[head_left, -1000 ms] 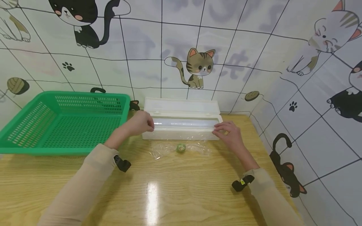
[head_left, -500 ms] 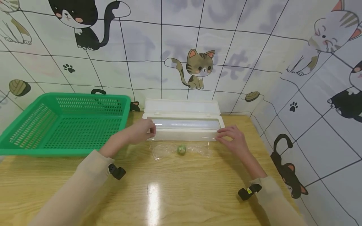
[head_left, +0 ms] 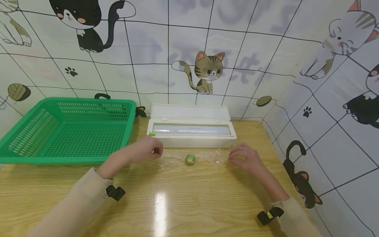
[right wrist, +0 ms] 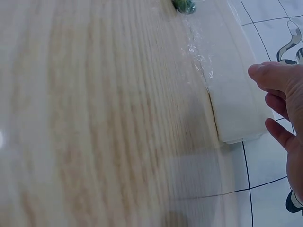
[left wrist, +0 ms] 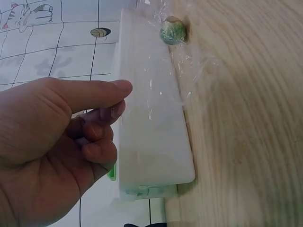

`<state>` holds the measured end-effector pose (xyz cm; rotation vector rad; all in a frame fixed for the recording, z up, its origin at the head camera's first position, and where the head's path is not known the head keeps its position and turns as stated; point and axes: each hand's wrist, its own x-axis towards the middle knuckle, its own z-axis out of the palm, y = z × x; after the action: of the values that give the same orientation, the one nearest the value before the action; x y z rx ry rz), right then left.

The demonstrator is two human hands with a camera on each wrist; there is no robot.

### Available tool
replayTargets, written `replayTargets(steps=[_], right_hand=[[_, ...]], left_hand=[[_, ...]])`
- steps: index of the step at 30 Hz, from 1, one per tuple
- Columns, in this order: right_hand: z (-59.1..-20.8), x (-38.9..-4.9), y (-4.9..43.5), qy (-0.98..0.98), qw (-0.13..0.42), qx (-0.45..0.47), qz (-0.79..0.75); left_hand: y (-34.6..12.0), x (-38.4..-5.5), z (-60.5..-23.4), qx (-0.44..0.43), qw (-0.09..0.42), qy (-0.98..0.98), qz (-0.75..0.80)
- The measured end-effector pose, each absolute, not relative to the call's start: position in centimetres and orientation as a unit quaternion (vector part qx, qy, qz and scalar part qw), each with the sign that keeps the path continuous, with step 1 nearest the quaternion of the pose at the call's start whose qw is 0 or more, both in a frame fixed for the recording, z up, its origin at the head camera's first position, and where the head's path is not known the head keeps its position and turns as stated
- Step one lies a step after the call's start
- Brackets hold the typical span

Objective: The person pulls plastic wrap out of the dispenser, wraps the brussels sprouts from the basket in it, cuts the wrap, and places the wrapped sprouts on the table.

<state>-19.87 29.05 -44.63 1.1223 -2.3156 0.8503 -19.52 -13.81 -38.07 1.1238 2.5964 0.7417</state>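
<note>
A small round green vegetable, like a Brussels sprout (head_left: 190, 159), sits on the table with clear cling film (head_left: 214, 157) about it. Behind it is the white cling film box (head_left: 195, 142), lid up and roll (head_left: 192, 130) showing. At the film's left end, my left hand (head_left: 142, 151) pinches thumb to fingers. My right hand (head_left: 245, 158) does the same at the right end. Both seem to hold the film's edge, which is nearly invisible at the fingertips. In the left wrist view, the film (left wrist: 199, 71) stretches from the sprout (left wrist: 173, 31) in front of the box (left wrist: 156, 146).
A green plastic basket (head_left: 86, 159) stands left of the box, beside my left forearm. A green slider (head_left: 152, 133) shows at the box's left end. A wall covering printed with cats (head_left: 207, 72) rises behind and to the right of the wooden table (head_left: 189, 204).
Both hands have come from the box's front edge toward me, down to the film's two ends. The box's left end and green slider have come into sight. The sprout sits slightly nearer.
</note>
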Motion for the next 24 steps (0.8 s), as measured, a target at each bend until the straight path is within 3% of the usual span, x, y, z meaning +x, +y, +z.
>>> replayTargets(steps=[8,16,24], right_hand=[[-45.1,-18.6,29.4,-0.833,0.204,0.428,0.286],[-46.0,-18.3,29.8,-0.807,0.198,0.47,0.296],[-46.3,-17.5,29.9,-0.835,0.158,0.444,0.285]], left_hand=[[-13.9,-18.2,-39.4,0.408,0.124,0.861,0.278],[-13.9,-17.2,-40.7,0.407,0.171,0.843,0.306],[-13.7,-16.8,-41.5,0.404,0.194,0.838,0.313]])
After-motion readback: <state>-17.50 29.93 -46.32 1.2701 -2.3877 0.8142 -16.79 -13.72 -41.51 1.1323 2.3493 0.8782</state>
